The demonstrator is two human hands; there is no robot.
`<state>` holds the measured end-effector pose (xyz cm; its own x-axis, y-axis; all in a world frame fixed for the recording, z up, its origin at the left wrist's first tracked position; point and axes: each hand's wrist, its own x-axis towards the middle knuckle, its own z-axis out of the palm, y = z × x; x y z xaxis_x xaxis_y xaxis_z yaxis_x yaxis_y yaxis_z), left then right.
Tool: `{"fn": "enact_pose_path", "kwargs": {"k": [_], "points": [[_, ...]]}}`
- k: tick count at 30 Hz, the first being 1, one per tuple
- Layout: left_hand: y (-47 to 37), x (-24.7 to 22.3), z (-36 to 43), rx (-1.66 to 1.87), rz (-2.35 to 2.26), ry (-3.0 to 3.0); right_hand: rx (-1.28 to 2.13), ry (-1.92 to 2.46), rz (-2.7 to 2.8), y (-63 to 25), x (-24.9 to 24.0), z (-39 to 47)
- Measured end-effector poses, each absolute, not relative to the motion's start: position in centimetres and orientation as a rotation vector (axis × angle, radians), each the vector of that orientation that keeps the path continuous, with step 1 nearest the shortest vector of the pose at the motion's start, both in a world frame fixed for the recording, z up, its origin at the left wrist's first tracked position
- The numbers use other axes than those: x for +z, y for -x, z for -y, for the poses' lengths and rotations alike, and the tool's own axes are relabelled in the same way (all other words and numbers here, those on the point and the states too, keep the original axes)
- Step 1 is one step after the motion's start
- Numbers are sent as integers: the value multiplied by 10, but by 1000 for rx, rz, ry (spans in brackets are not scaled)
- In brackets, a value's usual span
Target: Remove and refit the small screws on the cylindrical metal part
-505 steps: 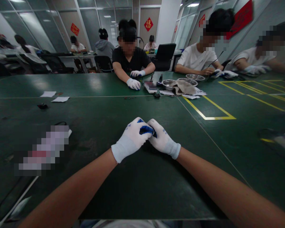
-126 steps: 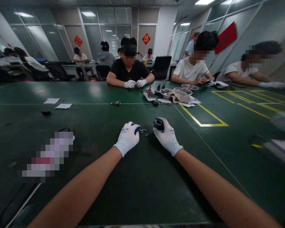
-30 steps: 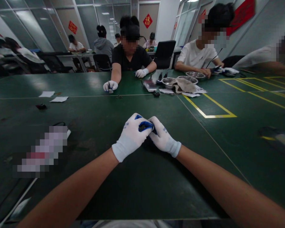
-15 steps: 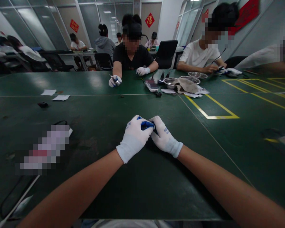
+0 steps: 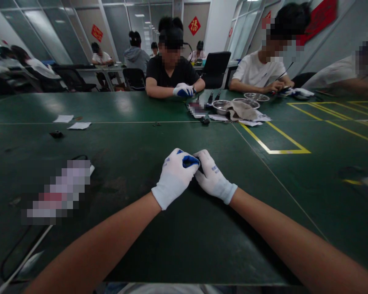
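My left hand [image 5: 177,173], in a white glove with blue on the fingers, is closed in a pinch above the green table [image 5: 159,245]. Touching its fingertips, my right hand [image 5: 213,173] is gloved too, with its fingers bent and pressed together. A small dark thing seems to sit between the two sets of fingertips, but the gloves hide most of it and I cannot make out what it is.
Left of my hands lie a blurred pale object [image 5: 59,190] with cables, a small black object [image 5: 56,134] and white papers [image 5: 79,125]. Across the table are metal bowls [image 5: 221,107] with a cloth [image 5: 241,110], yellow tape outlines [image 5: 290,152] and seated people.
The person opposite has brought both gloved hands together, and the metallic item held before no longer shows. My hands keep nearly the same pose.
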<state>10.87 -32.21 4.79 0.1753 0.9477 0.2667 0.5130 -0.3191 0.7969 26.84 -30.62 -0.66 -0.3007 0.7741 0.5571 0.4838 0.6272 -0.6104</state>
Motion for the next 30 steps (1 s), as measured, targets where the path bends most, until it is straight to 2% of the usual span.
{"fn": "enact_pose_path", "kwargs": {"k": [8,14,20,25,30], "points": [[-87,34,283,1142,-1355,-2048,341,1140,1645,-273,-16,295],[-72,20,246,718,-1363,-2259,464,1193,1520,-273,-19,290],[-79,17,242,574,-1455,-2368,546,1202,1523,-272,-12,293],[-73,21,245,764,-1315,-2234,586,1197,1579,-269,-2,299],[-73,45,262,963,-1049,-2008,560,1166,1643,-267,5,305]]}}
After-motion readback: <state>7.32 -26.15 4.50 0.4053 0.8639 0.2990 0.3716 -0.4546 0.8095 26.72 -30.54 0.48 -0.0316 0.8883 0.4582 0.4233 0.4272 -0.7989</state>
